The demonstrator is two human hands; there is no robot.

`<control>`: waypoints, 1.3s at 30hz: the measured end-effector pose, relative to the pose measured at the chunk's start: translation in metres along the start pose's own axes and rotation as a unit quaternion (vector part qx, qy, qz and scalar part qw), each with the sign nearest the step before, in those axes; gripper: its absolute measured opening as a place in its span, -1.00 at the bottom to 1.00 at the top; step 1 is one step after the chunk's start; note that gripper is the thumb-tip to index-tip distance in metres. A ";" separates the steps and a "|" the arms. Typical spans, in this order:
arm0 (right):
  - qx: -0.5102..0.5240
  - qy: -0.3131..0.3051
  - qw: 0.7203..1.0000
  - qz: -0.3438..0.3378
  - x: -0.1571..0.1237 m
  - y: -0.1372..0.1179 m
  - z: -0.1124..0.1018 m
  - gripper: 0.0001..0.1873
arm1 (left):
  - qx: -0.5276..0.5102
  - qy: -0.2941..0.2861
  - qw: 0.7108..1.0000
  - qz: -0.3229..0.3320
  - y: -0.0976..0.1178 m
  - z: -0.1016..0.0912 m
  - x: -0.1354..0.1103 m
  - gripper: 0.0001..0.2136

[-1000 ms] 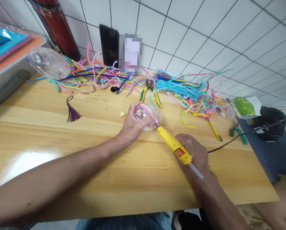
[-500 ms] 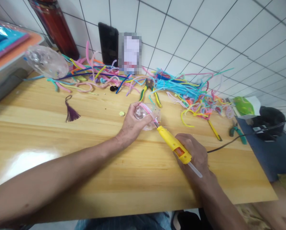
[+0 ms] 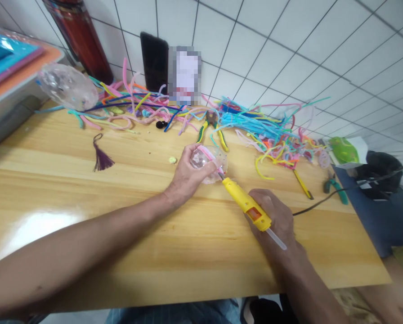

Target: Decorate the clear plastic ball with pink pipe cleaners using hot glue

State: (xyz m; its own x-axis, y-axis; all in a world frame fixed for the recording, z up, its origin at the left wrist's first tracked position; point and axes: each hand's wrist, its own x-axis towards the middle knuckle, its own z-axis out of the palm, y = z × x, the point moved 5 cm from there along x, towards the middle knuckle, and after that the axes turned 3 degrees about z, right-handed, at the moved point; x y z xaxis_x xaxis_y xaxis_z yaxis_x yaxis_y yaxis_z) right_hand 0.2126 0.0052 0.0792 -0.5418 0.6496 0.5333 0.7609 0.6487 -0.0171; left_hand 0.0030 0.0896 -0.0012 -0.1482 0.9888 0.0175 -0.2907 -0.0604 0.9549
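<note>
My left hand (image 3: 187, 177) is closed around a small clear plastic ball (image 3: 211, 164) with a pink pipe cleaner around it, holding it on the wooden table (image 3: 87, 198). My right hand (image 3: 275, 220) grips a yellow glue gun (image 3: 247, 204). Its nozzle touches the lower right side of the ball. A clear glue stick pokes out of the gun's back end, and a black cord (image 3: 326, 199) runs off to the right.
Several coloured pipe cleaners (image 3: 255, 126) lie heaped along the tiled wall. Yellow-handled pliers (image 3: 211, 128), a purple tassel (image 3: 101, 157), a larger clear ball (image 3: 67, 86), green pliers (image 3: 336, 186), a dark phone (image 3: 154, 60) and a red cylinder (image 3: 82, 40) are around.
Nothing has changed but a slight shift of the view; both hands keep their grip and the nozzle stays at the ball.
</note>
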 end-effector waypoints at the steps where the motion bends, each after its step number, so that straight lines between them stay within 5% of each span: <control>1: 0.004 0.000 1.000 0.001 0.000 0.000 0.000 -0.92 | -0.001 -0.001 1.000 -0.001 0.000 0.000 0.000 -0.34; 39: 0.041 -0.009 0.999 0.022 0.001 0.001 -0.001 -0.84 | -0.003 0.002 1.000 -0.006 0.003 0.001 -0.002 -0.37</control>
State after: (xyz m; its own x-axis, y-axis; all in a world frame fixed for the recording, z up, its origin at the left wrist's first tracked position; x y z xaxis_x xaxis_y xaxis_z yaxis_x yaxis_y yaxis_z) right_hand 0.2136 0.0062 0.0809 -0.5151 0.6845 0.5159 0.7526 0.6492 -0.1101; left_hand 0.0032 0.0879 0.0015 -0.1494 0.9888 0.0050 -0.2986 -0.0500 0.9531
